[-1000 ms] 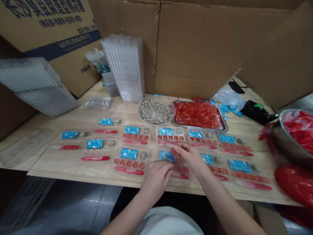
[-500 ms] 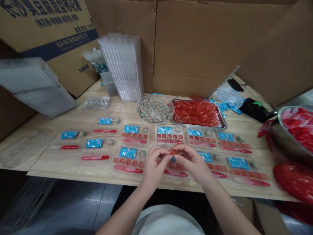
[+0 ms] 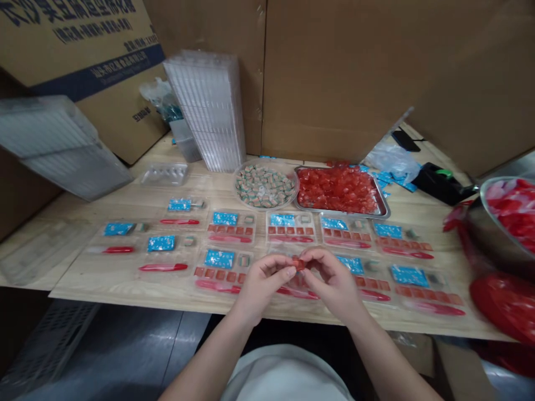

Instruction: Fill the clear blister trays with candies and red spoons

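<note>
My left hand point(image 3: 261, 284) and my right hand point(image 3: 332, 281) meet over a clear plastic tray point(image 3: 295, 281) at the front middle of the wooden table point(image 3: 125, 192). Both pinch a small red candy point(image 3: 297, 263) between their fingertips. Under the hands the tray shows red squares and a red stick. Around it lie several more clear trays point(image 3: 228, 267) holding blue packets point(image 3: 219, 259), red squares and red sticks point(image 3: 163, 268). Behind them stand a round clear dish of green and orange candies point(image 3: 264, 186) and a metal pan of red candies point(image 3: 338, 190).
Stacks of empty clear trays point(image 3: 209, 108) stand at the back and lean at the left point(image 3: 62, 145). Cardboard boxes point(image 3: 334, 78) wall the table. A metal bowl of red items point(image 3: 505, 220) and a red bag point(image 3: 505, 303) sit at the right. A black tape dispenser point(image 3: 441, 186) lies behind.
Both hands rose from the tray and came together. They went from pressing things into the tray to pinching a red candy between them just above it.
</note>
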`<state>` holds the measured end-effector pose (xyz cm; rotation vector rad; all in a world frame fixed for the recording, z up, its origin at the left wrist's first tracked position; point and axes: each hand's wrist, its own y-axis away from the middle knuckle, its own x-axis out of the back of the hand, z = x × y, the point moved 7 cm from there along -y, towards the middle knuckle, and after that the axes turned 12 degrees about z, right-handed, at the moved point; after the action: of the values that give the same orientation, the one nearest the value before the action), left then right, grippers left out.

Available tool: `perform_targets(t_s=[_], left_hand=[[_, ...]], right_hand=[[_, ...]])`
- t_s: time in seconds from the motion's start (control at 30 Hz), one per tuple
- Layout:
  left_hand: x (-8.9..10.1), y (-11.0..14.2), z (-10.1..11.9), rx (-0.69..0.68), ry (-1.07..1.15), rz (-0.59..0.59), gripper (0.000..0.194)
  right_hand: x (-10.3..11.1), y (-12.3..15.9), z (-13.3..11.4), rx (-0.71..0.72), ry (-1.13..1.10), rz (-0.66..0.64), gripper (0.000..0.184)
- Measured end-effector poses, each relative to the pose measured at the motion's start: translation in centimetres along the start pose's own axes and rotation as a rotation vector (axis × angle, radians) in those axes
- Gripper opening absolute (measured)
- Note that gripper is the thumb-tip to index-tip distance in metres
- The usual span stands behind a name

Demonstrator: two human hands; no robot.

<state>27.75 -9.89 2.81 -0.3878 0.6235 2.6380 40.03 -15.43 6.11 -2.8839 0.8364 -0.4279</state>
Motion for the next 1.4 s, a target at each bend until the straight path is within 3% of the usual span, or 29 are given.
perform_targets(t_s=[0.13, 0.27, 0.43, 0.57, 0.73, 0.87, 1.07, 1.17, 1.4], left_hand=[[-0.2, -0.1, 0.4, -0.004, -0.014, -0.008, 0.025], [-0.3, -0.2, 1.5, -0.104, -0.11, 0.022, 0.023], [-0.4, -0.2, 1.3, -0.109, -0.093, 0.009, 0.02], [0.6, -0.4, 0.8, -0.137, -0.054, 0.082, 0.019], [2.6, 0.3, 0.7, -0.345, -0.45, 0.203, 0.018], [2.8, 0.5, 0.0, -0.262, -0.377, 0.206, 0.019], [0.5, -0.2, 0.7, -0.131, -0.154, 0.063, 0.022], [0.2, -0.4, 0.7, -0.072, -0.113, 0.028, 0.021], [-0.2, 0.0, 1.5, -0.147, -0.203, -0.082, 0.016]], right_hand=[[0.1, 0.2, -0.6, 0.045, 0.053, 0.001, 0.011], [0.2, 0.0, -1.2, 0.112, 0.127, 0.043, 0.011], [0.1, -0.1, -1.1, 0.073, 0.14, 0.056, 0.009], [0.3, -0.3, 0.1, -0.021, 0.153, 0.045, 0.006], [1.4, -1.0, 1.6, -0.015, 0.28, 0.029, 0.01], [1.4, -1.1, 1.4, 0.021, 0.279, -0.013, 0.009], [0.0, -0.5, -1.3, 0.206, 0.286, -0.025, 0.01], [-0.2, -0.1, -2.0, 0.281, 0.291, -0.032, 0.012], [0.5, 0.1, -1.8, 0.221, 0.241, -0.017, 0.013]])
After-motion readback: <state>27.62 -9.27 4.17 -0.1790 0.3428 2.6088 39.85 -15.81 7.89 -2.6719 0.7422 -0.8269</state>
